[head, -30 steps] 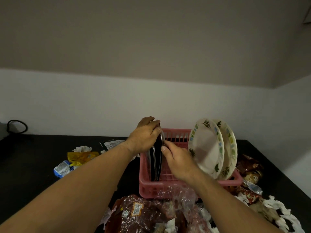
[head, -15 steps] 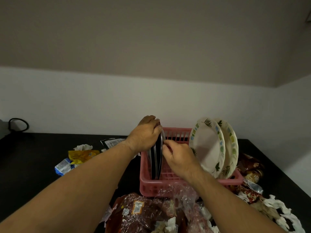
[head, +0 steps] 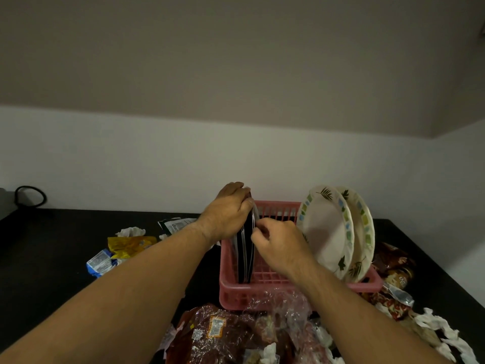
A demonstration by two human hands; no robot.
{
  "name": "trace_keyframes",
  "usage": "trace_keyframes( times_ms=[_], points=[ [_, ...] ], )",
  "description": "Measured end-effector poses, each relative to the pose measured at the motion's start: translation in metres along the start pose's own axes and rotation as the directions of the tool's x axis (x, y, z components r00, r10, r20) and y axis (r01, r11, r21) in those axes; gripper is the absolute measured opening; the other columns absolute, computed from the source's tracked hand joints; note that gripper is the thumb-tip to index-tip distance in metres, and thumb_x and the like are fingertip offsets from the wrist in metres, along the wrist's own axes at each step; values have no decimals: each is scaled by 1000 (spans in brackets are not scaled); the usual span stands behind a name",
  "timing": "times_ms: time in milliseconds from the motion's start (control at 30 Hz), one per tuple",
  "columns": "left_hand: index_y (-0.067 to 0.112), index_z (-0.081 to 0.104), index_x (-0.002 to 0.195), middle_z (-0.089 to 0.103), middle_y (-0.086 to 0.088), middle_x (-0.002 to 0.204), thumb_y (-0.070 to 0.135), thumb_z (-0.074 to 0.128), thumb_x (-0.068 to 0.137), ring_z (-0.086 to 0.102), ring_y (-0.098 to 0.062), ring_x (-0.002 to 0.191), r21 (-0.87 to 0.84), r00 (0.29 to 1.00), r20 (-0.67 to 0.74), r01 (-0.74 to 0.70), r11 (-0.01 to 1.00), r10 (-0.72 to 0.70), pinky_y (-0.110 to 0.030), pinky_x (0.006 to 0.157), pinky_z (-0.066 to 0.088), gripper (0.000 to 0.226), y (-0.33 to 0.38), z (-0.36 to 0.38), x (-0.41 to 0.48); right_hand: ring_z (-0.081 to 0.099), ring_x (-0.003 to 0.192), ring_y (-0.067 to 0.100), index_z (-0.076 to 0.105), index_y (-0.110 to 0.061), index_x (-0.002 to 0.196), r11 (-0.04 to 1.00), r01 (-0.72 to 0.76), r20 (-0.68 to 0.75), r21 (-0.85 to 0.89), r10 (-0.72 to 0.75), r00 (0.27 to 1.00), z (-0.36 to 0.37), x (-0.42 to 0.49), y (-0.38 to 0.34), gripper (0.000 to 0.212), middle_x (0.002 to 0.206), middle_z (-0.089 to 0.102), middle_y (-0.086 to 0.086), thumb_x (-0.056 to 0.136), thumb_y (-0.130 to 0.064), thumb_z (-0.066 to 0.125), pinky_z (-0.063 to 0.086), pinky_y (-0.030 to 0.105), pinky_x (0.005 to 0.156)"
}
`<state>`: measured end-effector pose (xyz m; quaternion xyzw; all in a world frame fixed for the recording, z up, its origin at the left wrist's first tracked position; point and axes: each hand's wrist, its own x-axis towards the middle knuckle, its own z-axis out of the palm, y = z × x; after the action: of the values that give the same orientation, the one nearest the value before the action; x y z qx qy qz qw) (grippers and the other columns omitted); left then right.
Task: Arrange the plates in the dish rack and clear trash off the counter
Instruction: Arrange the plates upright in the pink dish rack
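A pink plastic dish rack stands on the black counter. Black plates with silver rims stand on edge at its left end. My left hand grips their top edge from the left. My right hand pinches the rim of the rightmost black plate with curled fingers. Two white paper plates with leaf and square patterns lean upright at the rack's right end.
Trash lies around the rack: a crumpled clear and brown bread bag in front, a yellow wrapper and blue packet at left, brown wrappers and torn white paper at right. A black cable loop sits far left.
My right hand has curled tighter and shifted slightly up on the black plate's rim. My left hand stays on the top of the black plates.
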<state>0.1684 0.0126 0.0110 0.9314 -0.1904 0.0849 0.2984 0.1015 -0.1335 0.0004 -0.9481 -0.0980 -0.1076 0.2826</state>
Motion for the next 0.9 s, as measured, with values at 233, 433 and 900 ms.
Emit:
trace_keyframes(
  times_ms=[233,433,900],
  points=[
    [11,41,144,28,-8,157,24,33,104,17,-16,146,-56,1000,-23,-13,998,12,-26,117,13,42,1,2,1,46,43,10,62,-19,80,999,-12,-18,-41,12,1000,2,-1,0,26,55,57,-4,97,-30,45,44,31,47],
    [23,38,147,26,-5,158,31,36,102,15,-14,146,-55,1000,-21,-3,998,2,-28,116,14,46,-2,2,1,52,51,13,62,-11,89,992,-61,-60,-114,55,997,-1,5,0,27,65,60,1,98,-27,43,40,29,48],
    [11,45,139,40,-7,148,25,36,103,28,-13,136,-42,998,-55,-15,999,13,-12,99,14,39,5,-3,-4,61,69,20,51,-13,119,974,-187,-28,-126,185,982,-12,25,-9,27,85,62,5,102,-23,33,45,30,52]
  ],
)
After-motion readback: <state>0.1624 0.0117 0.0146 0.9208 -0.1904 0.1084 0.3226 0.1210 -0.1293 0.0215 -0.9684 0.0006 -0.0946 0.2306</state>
